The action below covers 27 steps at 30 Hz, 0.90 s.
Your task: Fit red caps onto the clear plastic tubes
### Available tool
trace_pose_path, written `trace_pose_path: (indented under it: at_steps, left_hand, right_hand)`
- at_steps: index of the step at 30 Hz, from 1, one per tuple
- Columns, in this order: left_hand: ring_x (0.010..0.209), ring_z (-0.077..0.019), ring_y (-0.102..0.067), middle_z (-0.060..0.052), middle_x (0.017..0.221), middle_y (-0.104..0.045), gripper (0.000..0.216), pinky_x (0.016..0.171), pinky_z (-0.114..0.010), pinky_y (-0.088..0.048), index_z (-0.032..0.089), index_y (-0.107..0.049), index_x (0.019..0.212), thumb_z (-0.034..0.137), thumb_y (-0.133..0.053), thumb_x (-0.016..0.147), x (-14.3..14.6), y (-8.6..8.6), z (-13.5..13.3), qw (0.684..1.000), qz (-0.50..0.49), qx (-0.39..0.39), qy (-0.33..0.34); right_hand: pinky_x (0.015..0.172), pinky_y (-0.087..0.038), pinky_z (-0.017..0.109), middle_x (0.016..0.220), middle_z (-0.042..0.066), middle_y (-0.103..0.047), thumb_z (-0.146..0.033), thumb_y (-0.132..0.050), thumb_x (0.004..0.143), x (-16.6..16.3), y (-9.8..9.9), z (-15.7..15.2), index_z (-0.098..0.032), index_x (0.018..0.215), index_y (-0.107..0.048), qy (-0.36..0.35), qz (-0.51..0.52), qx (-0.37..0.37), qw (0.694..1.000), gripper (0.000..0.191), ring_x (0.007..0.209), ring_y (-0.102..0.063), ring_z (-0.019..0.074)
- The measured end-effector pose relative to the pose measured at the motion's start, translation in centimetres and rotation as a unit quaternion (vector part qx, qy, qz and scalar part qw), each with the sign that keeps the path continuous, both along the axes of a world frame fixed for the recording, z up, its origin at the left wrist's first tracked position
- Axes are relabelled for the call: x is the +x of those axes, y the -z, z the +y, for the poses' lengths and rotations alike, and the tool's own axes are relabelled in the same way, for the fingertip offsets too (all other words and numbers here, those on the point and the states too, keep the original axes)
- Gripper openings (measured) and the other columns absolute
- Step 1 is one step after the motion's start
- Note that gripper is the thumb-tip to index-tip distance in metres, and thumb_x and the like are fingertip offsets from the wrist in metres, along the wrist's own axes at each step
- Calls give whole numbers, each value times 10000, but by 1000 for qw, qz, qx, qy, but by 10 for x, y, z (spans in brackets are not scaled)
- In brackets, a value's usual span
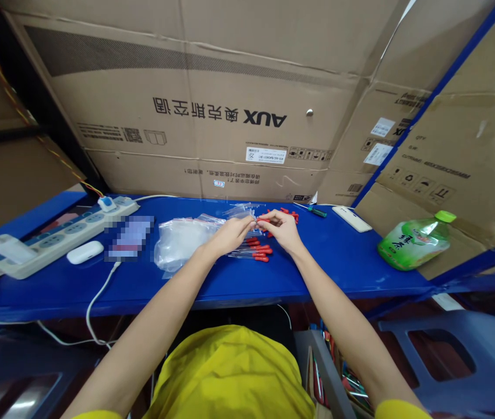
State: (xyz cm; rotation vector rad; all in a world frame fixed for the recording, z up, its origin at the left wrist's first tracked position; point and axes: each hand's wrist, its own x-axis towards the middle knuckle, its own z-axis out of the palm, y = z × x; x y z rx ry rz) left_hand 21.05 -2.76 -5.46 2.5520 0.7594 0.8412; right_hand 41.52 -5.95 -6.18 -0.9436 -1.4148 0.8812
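Observation:
My left hand (232, 230) and my right hand (283, 229) meet over the blue table, fingertips pinched together. A red rubber bulb (264, 220) is in the fingers of my right hand. My left fingers are closed at its end on what looks like a thin clear tube, mostly hidden. Below lie several droppers (261, 250), clear stems with red bulbs. Loose clear tubes (243, 210) are piled behind my left hand, and loose red bulbs (290, 215) lie behind my right. Clear plastic bags (180, 241) rest beside my left wrist.
On the left are a power strip (70, 235), a white earphone case (85, 252) and a blurred phone (129, 237) on a cable. A green screwdriver (317, 212), a white phone-like slab (352, 219) and a green-labelled bottle (416, 243) lie right. Cardboard (212, 139) walls the back.

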Motion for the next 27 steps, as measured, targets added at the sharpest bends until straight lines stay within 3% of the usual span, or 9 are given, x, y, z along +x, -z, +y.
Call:
trace_pose_path:
  at_steps: [17, 23, 27]
  left_hand:
    - [837, -255, -716, -102, 912, -746, 386, 730, -309, -445, 211, -652, 1066, 396, -319, 1128, -3, -3, -4, 993, 94, 45, -55]
    - [814, -268, -725, -105, 888, -754, 301, 715, -307, -434, 217, -660, 1116, 347, -388, 1109, -3, -5, -6, 982, 161, 61, -80]
    - [842, -255, -724, -101, 949, -765, 308, 724, -294, -445, 217, -666, 1101, 338, -384, 1112, -3, -4, -5, 983, 152, 65, -78]
  right_hand:
    - [853, -659, 470, 839, 55, -809, -599, -916, 676, 1, 1, -2, -237, 849, -750, -5, -12, 1, 1000, 434, 824, -792, 286]
    - [845, -661, 475, 867, 56, -807, -596, -906, 684, 5, 7, 1, -235, 863, -780, -10, -60, -5, 998, 422, 819, -786, 288]
    - [849, -653, 456, 873, 47, -797, -553, -894, 723, 9, 7, 3, -234, 877, -785, -19, -78, 0, 997, 370, 822, -780, 273]
